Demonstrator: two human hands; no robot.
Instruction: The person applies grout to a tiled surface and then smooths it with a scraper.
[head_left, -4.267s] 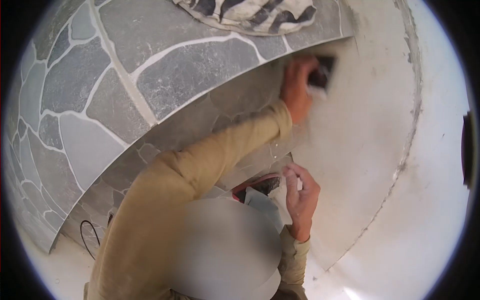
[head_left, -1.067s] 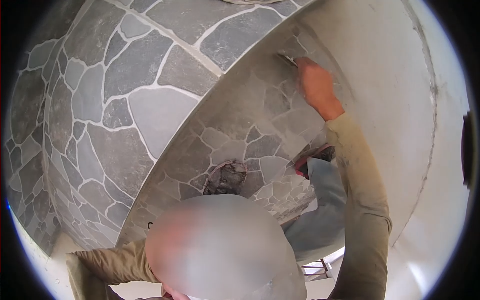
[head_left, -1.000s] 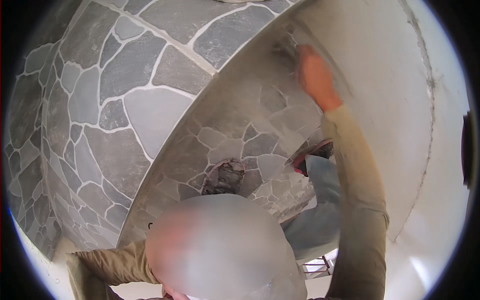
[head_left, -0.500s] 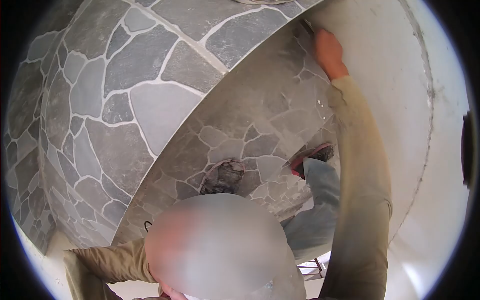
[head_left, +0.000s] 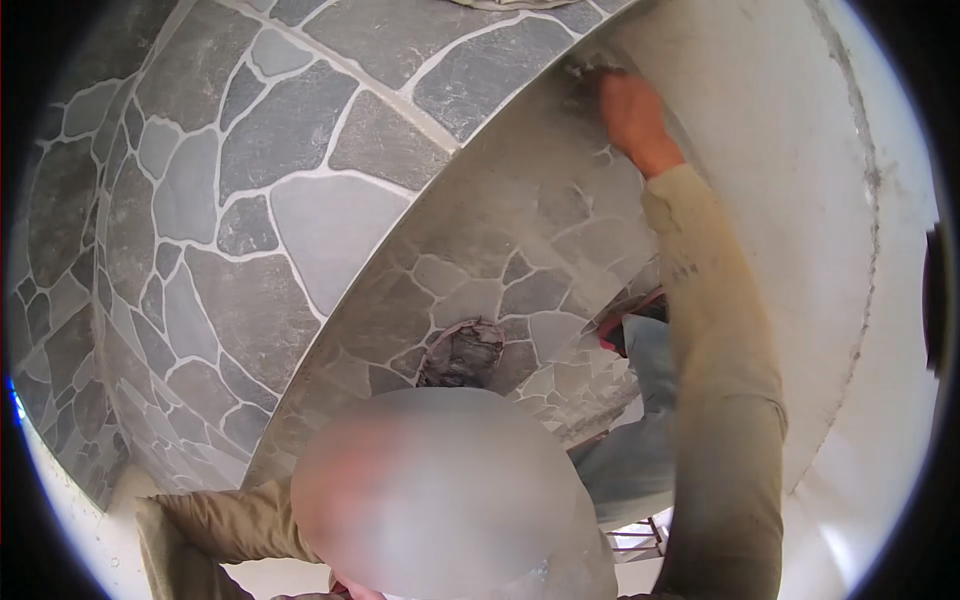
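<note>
where the round view begins at the far left, a stone-patterned surface (head_left: 345,235), with grey slabs divided by pale joints, is swept up to the top and ended by a long diagonal edge (head_left: 415,198). at the lower left, a tan left sleeve (head_left: 240,525) is bent sharply at the elbow, its forearm directed toward a large blurred oval (head_left: 450,500) at the bottom middle, where the head is masked. the left hand is lost in that blur, so whether its fingers are spread or pressed together cannot be told. just above the oval, a dark rounded thing with a pinkish rim (head_left: 465,352) is seen against a duskier surface (head_left: 470,230), patterned with similar stones and partly clouded by a grey film. near the upper end of this surface, close to the diagonal edge, a dark tool (head_left: 590,85) is held by the right hand (head_left: 633,115); the fingers are curled around it, though its outline is blurred. lower down, a red-edged shoe (head_left: 617,335) and a blue-grey trouser leg (head_left: 640,450) are partly covered by the right sleeve (head_left: 725,400), which is stretched up from the bottom edge. at the far right, a pale smooth surface (head_left: 800,250) is crossed by a rough, crack-like line (head_left: 868,200).
</note>
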